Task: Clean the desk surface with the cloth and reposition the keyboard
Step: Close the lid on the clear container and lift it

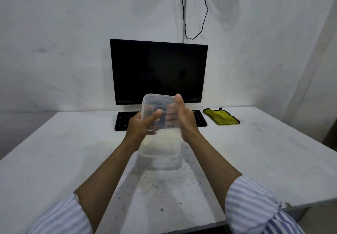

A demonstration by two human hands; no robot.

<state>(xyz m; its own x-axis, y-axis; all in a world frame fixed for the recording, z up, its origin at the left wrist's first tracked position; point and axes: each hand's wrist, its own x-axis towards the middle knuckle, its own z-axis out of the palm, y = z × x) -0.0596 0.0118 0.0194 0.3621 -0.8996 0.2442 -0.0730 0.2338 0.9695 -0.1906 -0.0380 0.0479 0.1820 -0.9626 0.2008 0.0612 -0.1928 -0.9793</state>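
Clear, thin plastic container (160, 139), smooth and faintly cloudy, see-through enough to show fingers behind its wall. Matt white desk (255, 151), painted-looking, scuffed and gritty with dark specks and dust across the near half. Black plastic keyboard (124, 122), matt with low sheen. Monitor (158, 71) with dark glossy screen in a black plastic frame. Yellow-green cloth (221, 118), soft and napped, edged in black stitching. Rough, patchy plastered wall (63, 42), matt grey-white. Striped woven shirt sleeves (255, 206), light cotton-like fabric.

The cloth (221, 116) is yellow-green, edged black; keyboard (124, 120) and monitor (158, 71) black; sleeves (255, 204) white with blue stripes; desk (255, 142) white, dark-speckled.
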